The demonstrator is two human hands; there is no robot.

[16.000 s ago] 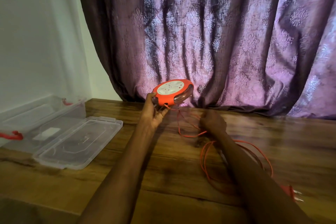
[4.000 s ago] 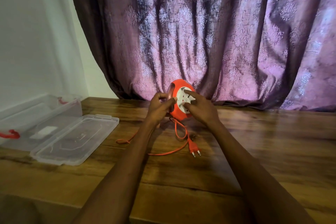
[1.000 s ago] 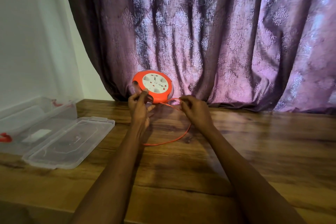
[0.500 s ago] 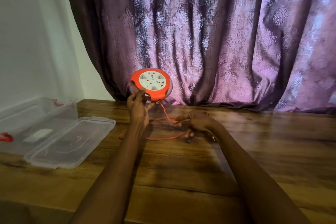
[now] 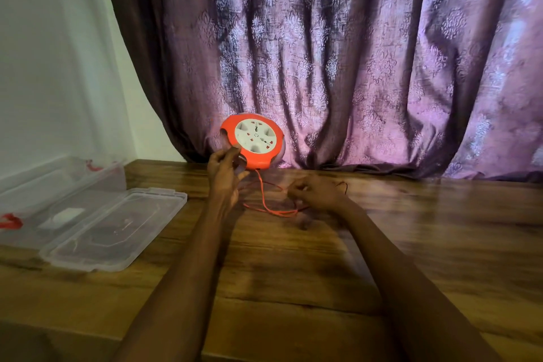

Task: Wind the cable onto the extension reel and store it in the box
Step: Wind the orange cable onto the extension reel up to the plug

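My left hand [image 5: 224, 178] grips the lower left rim of the orange extension reel [image 5: 253, 141] and holds it above the table, its white socket face turned toward me. A short length of orange cable [image 5: 266, 205] hangs from the reel's bottom, loops over the wood and runs to my right hand [image 5: 316, 192]. That hand is closed on the cable's end low over the table; the plug is hidden in it. The clear plastic box [image 5: 35, 188] with red latches stands open at the far left.
The box's clear lid [image 5: 114, 229] lies flat on the wooden table [image 5: 426, 238], right of the box. A small white item [image 5: 63, 216] lies inside the box. A purple curtain [image 5: 352, 53] hangs behind the table and a white wall [image 5: 44, 53] stands at the left.
Since 16 s ago the long loose cable has gone onto the reel, leaving a short loop. In the last second my right hand dropped from beside the reel down toward the table.
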